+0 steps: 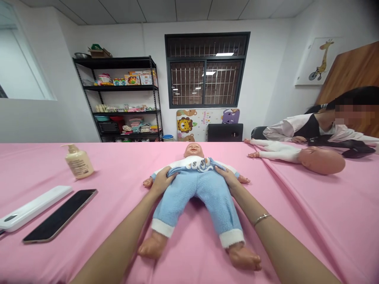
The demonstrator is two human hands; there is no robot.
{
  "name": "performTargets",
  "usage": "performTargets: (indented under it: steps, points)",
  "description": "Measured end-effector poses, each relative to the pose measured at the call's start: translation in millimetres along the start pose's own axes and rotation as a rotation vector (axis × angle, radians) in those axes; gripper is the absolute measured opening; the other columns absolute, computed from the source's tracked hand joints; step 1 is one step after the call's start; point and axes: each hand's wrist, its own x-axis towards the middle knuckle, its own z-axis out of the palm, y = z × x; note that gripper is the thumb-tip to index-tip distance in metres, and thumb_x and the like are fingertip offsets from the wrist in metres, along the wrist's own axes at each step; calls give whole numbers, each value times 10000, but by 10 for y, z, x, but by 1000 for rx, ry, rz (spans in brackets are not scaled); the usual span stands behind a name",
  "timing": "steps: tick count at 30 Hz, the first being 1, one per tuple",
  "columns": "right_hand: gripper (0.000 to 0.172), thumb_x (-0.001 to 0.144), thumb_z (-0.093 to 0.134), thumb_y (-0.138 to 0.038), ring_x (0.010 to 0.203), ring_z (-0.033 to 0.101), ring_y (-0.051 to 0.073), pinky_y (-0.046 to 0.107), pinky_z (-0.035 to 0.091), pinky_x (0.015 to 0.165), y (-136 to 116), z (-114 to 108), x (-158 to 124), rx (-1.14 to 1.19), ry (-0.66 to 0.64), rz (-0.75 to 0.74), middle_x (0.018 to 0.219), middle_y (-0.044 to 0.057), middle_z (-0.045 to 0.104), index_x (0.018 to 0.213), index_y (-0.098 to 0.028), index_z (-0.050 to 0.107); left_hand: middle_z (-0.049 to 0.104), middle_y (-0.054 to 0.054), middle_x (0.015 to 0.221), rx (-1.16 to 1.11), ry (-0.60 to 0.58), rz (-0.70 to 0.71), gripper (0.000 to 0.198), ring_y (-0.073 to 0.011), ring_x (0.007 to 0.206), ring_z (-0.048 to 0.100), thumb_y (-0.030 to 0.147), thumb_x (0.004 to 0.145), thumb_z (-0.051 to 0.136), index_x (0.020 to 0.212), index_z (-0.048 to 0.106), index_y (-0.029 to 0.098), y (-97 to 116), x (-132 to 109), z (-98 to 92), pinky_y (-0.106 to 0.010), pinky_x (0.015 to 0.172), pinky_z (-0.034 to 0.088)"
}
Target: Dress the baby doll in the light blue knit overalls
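A baby doll [194,150] lies on its back on the pink-covered table, feet toward me. It wears fluffy light-blue pants [189,185] with white cuffs and a white top [179,163] with blue cuffs and an animal print. At one side of the waist my left hand [162,181] is closed on the edge of the pants. My right hand [227,177], with a bracelet on its wrist, grips the same waist edge on the other side. Blue cloth is bunched between my hands; whether the top's hem is also caught, I cannot tell.
Left on the table [118,157] are a pump bottle [78,162], a white handheld device [37,207] and a black phone [60,216]. A second doll [321,159] in white lies at the right, before a seated person [314,126]. Shelves [124,86] stand behind.
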Motion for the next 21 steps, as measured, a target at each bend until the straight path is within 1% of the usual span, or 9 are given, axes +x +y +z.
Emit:
performTargets:
  steps: [2,5,8,11,13,17,18,19,21]
  points:
    - [356,856,531,-425,899,547,178,338,458,832,-4,-39,7,5,-17,-1,973,75,569,1029,-115,558,603,-46,911,-127,11,-14,358,-198,892,530,472,776,463,890,570,150,0,3,65,-313,858,411]
    - [377,742,605,-424,892,551,210,322,441,820,-12,-31,29,-11,-39,-25,933,64,600,986,-138,589,559,-73,1139,-419,-37,-39,440,-203,1075,489,461,823,413,1102,523,140,115,-1,163,-306,956,365]
    - [358,649,644,-362,889,536,222,334,411,845,-15,29,55,-54,-66,-61,912,52,604,932,-145,609,501,-65,1245,-491,-101,-19,453,-198,1171,424,451,837,435,1177,492,157,237,-8,186,-306,1027,294]
    - [305,606,643,-333,846,523,230,354,382,842,7,61,94,-167,-78,-88,843,47,604,834,-132,616,560,-76,1169,-416,-184,-75,464,-232,1110,473,497,820,445,1091,561,139,249,-5,166,-360,996,333]
    - [312,602,630,-348,838,524,228,338,384,816,54,47,132,-201,-79,-61,841,48,606,820,-127,612,602,-85,1092,-385,-203,-139,493,-251,1041,514,532,786,467,1020,596,118,202,4,172,-380,942,378]
    - [474,572,651,-422,860,544,222,288,420,735,213,-35,205,79,-125,201,919,63,612,936,-121,608,604,-102,1075,-458,-113,-224,565,-245,979,539,568,741,491,1044,583,100,108,21,236,-341,866,413]
    - [497,554,662,-438,840,548,219,276,421,704,251,-59,215,91,-110,229,900,63,614,928,-115,610,614,-102,1044,-465,-102,-236,570,-240,947,548,578,743,475,1029,587,98,98,20,245,-332,834,421]
    - [490,545,664,-457,805,548,215,266,414,670,282,-80,218,37,-73,216,855,60,615,886,-107,614,627,-95,990,-444,-101,-238,561,-236,904,556,587,749,456,991,596,101,93,17,245,-324,798,427]
    - [433,595,633,-493,733,538,200,252,386,618,321,-114,202,-216,18,101,745,50,602,778,-101,616,633,-64,836,-298,-102,-210,511,-223,802,556,586,755,438,861,605,116,98,4,213,-311,731,420]
